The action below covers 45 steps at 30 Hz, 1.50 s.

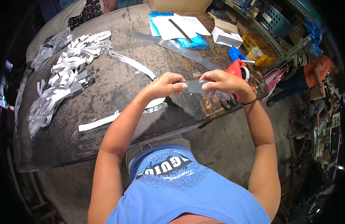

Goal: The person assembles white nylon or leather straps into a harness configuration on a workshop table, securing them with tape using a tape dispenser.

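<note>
Between my two hands, over the table's front edge, is a small grey, see-through rectangular piece [195, 87] with tiny pale print near its upper left corner. My left hand [165, 85] pinches its left end between thumb and fingers. The other end is pinched by my right hand [223, 82]. Under and behind my left forearm lies a white strap [137, 65], partly hidden. A second white strap [99, 122] in clear plastic lies nearer the front edge. A red tape dispenser [238, 69] stands just behind my right hand, with black-handled scissors [228, 102] below the wrist.
A heap of white straps [71, 61] and bagged straps [55, 102] covers the table's left side. A long clear plastic strip [172, 46], papers [183, 26] and a white box [226, 35] lie farther back. A person in orange [316, 71] is at the right.
</note>
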### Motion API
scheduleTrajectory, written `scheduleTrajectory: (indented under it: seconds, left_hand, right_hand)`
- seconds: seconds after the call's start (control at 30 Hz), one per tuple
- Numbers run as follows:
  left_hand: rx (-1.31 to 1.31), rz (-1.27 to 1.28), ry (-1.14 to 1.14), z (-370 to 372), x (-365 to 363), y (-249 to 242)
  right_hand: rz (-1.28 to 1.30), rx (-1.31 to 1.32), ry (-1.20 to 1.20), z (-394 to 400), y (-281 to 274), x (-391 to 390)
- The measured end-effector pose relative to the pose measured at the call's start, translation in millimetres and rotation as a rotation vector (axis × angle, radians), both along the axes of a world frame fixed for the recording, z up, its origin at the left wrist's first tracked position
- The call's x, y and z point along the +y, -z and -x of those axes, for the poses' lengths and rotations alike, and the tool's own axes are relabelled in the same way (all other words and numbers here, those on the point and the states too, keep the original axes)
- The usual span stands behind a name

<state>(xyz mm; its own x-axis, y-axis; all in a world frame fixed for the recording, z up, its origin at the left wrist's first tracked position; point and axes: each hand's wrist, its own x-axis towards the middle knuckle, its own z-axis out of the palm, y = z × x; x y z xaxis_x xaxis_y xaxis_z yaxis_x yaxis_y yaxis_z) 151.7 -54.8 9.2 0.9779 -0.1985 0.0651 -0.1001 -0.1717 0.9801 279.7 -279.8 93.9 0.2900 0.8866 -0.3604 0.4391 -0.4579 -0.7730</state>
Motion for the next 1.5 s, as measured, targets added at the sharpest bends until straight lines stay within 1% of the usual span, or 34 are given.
scheduleTrajectory:
  seconds: [0.07,0.17,0.2,0.33,0.4,0.43,0.5,0.53,0.6,0.63,0.7,0.83,0.9,0.97,1.07,1.13,1.27,1.33,1.37,1.43,1.47,1.5]
  left_hand:
    - [0.003,0.007,-0.005,0,4,-1]
    - [0.002,0.054,-0.006,-1,7,1]
    - [-0.007,0.089,-0.002,-1,8,3]
    - [-0.011,0.063,-0.007,0,9,-2]
    - [0.032,0.033,-0.015,3,7,-7]
    - [0.032,0.033,-0.015,2,7,-5]
    - [-0.010,0.052,-0.006,0,5,0]
    - [-0.008,0.053,-0.007,0,5,1]
    - [-0.002,0.010,-0.011,0,1,0]
    - [-0.001,0.010,-0.012,0,0,-2]
    - [0.043,-0.038,0.014,1,-2,-5]
    - [0.044,-0.023,0.011,0,0,0]
    - [0.042,-0.024,0.021,-3,-4,1]
    - [0.064,-0.052,0.019,-3,-5,-1]
    - [0.068,-0.036,-0.002,0,1,5]
    - [-0.017,0.006,-0.032,1,2,9]
    - [-0.033,0.020,-0.008,0,3,11]
    - [0.055,0.060,0.052,-1,0,8]
    - [0.060,0.060,0.050,-2,-5,7]
    - [0.109,-0.080,0.023,-4,-17,-1]
    - [0.105,-0.070,0.021,-6,-16,7]
    - [0.118,-0.071,0.007,-4,-11,18]
  right_hand:
    - [-0.072,0.123,0.018,4,-8,-2]
    - [-0.047,0.116,0.048,-5,-8,-5]
    - [-0.051,0.080,0.047,-5,-10,-3]
    - [-0.052,0.004,0.048,-3,-10,1]
    - [-0.075,-0.074,-0.009,-2,-6,4]
    - [-0.075,-0.074,-0.009,-1,-6,5]
    - [-0.025,-0.185,-0.020,3,-9,8]
    - [-0.024,-0.183,-0.021,4,-10,11]
    - [0.022,-0.284,-0.082,8,-11,18]
    - [0.022,-0.283,-0.083,10,-11,22]
    - [0.059,-0.358,-0.165,12,-10,28]
    - [0.070,-0.312,-0.134,14,-8,32]
    - [0.037,-0.325,-0.135,17,-5,36]
    - [0.059,-0.367,-0.149,17,-4,38]
    - [0.011,-0.310,-0.125,12,-3,35]
    - [0.056,-0.195,-0.045,11,-4,34]
    - [0.013,-0.209,-0.055,8,6,31]
    - [0.015,-0.210,-0.049,10,8,28]
    - [0.015,-0.205,-0.051,12,11,28]
    - [-0.028,-0.336,-0.082,15,19,27]
    - [-0.025,-0.273,-0.040,14,22,25]
    - [-0.029,-0.260,-0.053,13,25,21]
